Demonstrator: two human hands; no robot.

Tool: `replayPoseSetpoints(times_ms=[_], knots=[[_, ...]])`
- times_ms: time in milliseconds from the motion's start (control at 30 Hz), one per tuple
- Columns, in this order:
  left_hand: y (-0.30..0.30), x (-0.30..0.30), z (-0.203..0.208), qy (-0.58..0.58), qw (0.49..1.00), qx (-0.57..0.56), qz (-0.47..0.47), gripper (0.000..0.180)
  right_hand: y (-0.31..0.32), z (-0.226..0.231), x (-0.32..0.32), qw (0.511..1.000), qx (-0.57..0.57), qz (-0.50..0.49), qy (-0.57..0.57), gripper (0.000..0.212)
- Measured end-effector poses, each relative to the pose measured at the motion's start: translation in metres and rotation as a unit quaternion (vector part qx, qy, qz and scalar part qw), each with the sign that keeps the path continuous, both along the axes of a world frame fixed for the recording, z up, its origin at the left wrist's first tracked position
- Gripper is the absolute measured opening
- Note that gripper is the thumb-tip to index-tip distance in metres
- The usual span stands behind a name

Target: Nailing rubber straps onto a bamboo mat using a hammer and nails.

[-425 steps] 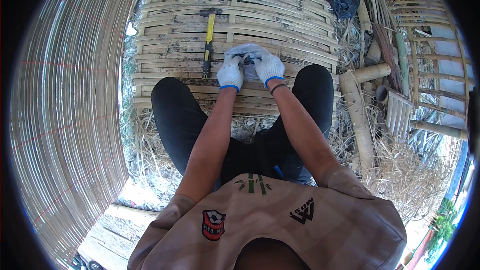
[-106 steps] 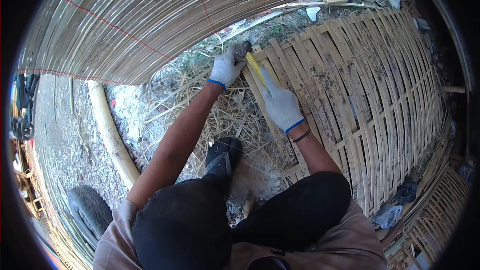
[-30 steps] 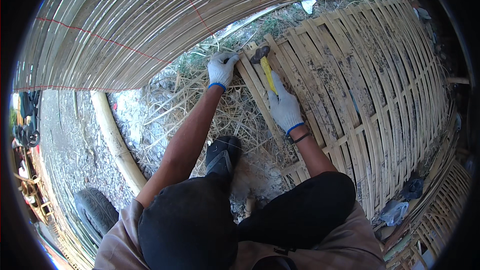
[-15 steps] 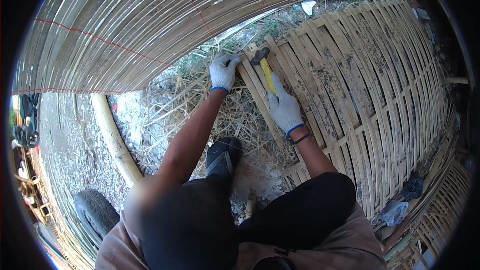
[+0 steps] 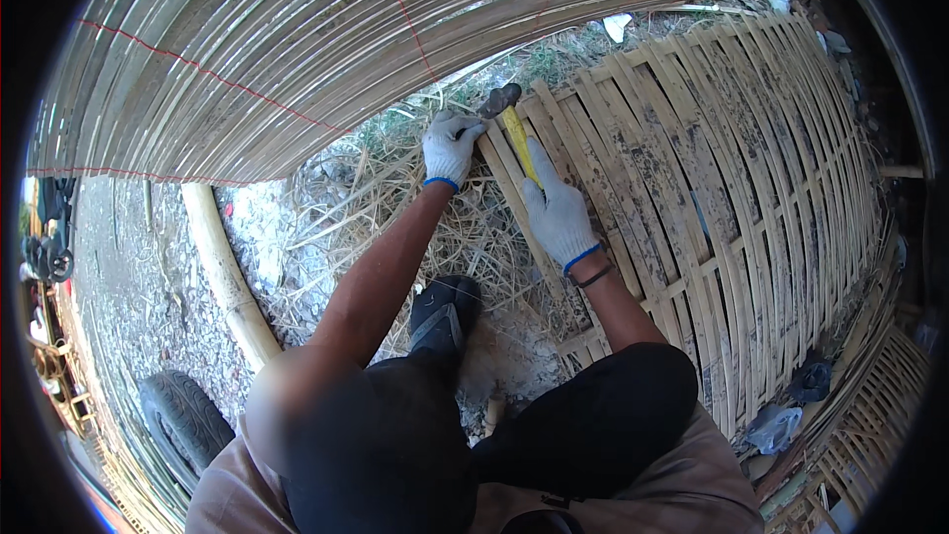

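In a white knitted glove with a blue cuff, my right hand (image 5: pixel 561 213) grips the yellow handle of a hammer (image 5: pixel 517 138). Its dark head lies at the near left corner of a woven bamboo panel (image 5: pixel 682 158), right beside my left fingertips. My left hand (image 5: pixel 451 148), gloved the same way, is closed with thumb and fingers pinched together at the end of the panel's edge strip (image 5: pixel 506 176). Whatever sits between those fingers is too small or hidden to make out. The panel's slats are pale, many with dark stains.
A bamboo slat screen (image 5: pixel 247 49) tied with red cord hangs across the top left. Dry straw (image 5: pixel 336 203) covers the ground below my left arm. A thick bamboo pole (image 5: pixel 222 267) and a tyre (image 5: pixel 186 420) lie to the left. Plastic bags (image 5: pixel 774 427) lie at lower right.
The hammer head has shifted left, from over the panel's slats to beside my left fingers. My left hand keeps its pinch at the panel's corner. The view has tilted slightly.
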State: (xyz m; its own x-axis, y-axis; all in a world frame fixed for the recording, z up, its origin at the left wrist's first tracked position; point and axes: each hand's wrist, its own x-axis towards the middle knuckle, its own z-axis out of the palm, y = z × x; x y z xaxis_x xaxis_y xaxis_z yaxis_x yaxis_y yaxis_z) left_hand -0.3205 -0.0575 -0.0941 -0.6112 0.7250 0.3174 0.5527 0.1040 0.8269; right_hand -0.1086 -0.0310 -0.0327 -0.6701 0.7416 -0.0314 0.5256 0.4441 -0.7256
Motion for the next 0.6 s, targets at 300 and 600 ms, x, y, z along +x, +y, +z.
replayPoseSetpoints(times_ms=[300, 600], knots=[[0.001, 0.001, 0.0, 0.004, 1.0, -0.015, 0.001, 0.011, 0.005, -0.001, -0.01, 0.997, 0.046, 0.029, -0.062, 0.062], [0.004, 0.003, -0.001, 0.002, 1.0, -0.016, 0.007, 0.014, 0.005, 0.006, -0.011, 0.998, 0.053, 0.008, -0.04, 0.06]])
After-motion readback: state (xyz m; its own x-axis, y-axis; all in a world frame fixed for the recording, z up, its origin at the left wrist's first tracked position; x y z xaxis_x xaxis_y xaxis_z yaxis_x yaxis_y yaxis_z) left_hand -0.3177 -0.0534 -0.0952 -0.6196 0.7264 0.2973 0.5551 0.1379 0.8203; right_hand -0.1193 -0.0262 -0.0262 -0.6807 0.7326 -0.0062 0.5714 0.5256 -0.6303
